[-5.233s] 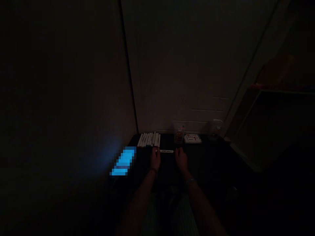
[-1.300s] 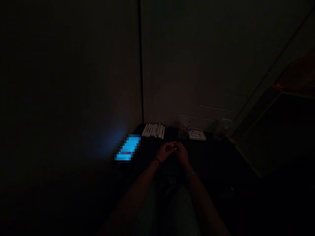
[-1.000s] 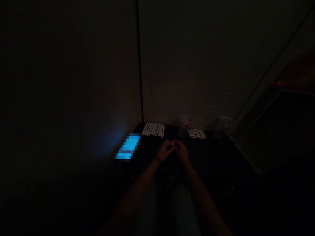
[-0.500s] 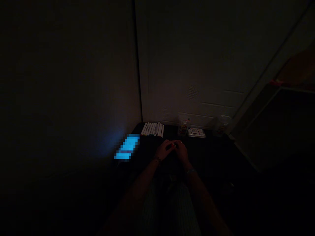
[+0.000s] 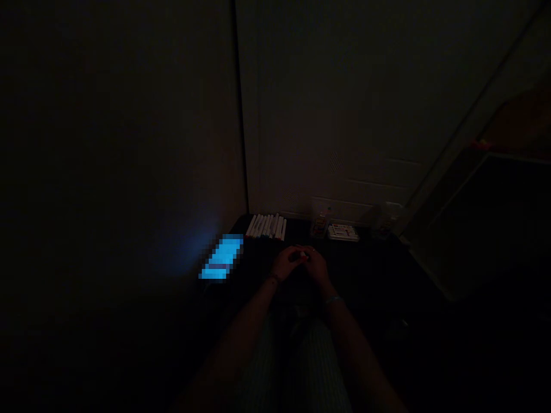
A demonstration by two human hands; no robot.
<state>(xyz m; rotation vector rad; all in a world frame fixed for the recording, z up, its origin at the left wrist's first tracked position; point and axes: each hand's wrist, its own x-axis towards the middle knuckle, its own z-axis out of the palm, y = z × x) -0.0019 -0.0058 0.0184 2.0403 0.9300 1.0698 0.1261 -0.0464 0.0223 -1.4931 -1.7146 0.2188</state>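
Observation:
The room is very dark. My left hand (image 5: 286, 264) and my right hand (image 5: 317, 267) meet over a dark surface (image 5: 365, 269), fingers curled around a small white marker (image 5: 303, 253) held between them. Only a pale tip of it shows between the fingertips. A row of several white markers (image 5: 267, 226) lies just beyond my hands, near the wall.
A glowing blue screen (image 5: 221, 258) lies left of my hands. A small clear container (image 5: 319, 224), a flat pack of markers (image 5: 342, 232) and another clear container (image 5: 384, 221) stand along the wall. A dark box-like thing (image 5: 477, 223) sits at right. My striped trousers (image 5: 297, 367) are below.
Five seconds ago my hands were apart, each at one end of a white marker lying crosswise. They have since closed together around it. Over the last second they barely moved.

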